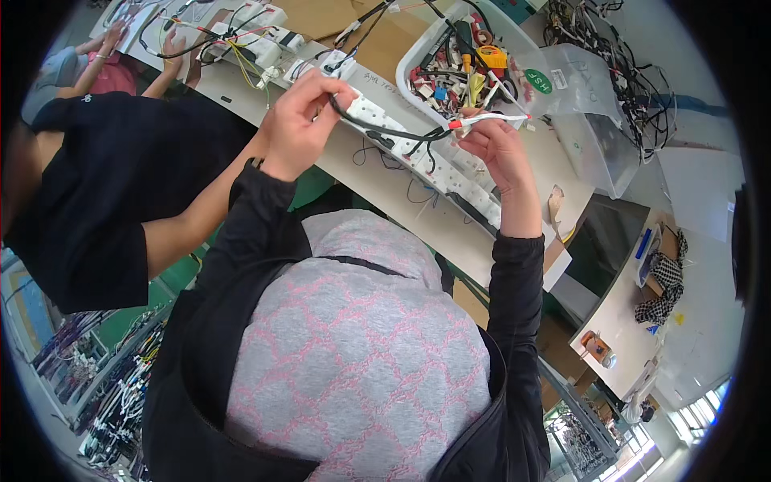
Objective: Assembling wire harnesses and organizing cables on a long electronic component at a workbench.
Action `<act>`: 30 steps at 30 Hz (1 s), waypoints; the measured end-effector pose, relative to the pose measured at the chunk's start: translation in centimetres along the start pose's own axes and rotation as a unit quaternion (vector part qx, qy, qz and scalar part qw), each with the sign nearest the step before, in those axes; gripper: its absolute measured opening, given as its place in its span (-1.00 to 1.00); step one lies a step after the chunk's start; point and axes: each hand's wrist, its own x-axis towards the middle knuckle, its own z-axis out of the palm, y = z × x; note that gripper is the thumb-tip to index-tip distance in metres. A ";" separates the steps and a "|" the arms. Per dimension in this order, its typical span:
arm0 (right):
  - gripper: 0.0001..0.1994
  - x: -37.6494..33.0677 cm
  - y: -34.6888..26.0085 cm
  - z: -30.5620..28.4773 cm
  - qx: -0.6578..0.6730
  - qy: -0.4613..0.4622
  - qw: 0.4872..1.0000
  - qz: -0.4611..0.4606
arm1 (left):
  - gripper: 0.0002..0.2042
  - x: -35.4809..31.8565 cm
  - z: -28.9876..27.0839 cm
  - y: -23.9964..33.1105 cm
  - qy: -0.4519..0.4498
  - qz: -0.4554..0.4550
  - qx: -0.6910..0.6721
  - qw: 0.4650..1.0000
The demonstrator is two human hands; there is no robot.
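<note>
A black cable (381,127) stretches between my two hands above the workbench. My left hand (305,116) pinches one end of it between thumb and fingers. At the other end, my right hand (499,149) is closed on the cable where it branches, with a red sleeve (455,124) and a white wire section (490,117) beside the fingertips. The exact grip there is partly hidden by the fingers. Beneath the cable runs a long row of white connector blocks (373,112), with short black leads near it.
An open plastic bin (407,58) of mixed connectors and tools stands beyond my right hand. Further right are a clear plastic box (590,149) and bundles of dark cables (618,56). A co-worker in a black shirt (120,185) works at my left, near wired white blocks (257,48).
</note>
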 end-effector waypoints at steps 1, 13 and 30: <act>-0.66 -0.3 0.0 -0.1 0.015 0.018 1.000 -0.008 | -0.83 0.8 0.4 -0.2 0.002 -0.010 -0.044 0.999; -0.82 -6.7 2.6 5.4 -0.088 -0.299 0.943 0.117 | -0.77 6.4 0.0 -4.3 0.016 -0.138 -0.368 0.919; -0.57 2.4 7.8 14.2 -0.458 0.130 0.713 -0.515 | -0.71 3.1 -3.7 -1.4 0.149 -0.125 -0.320 0.927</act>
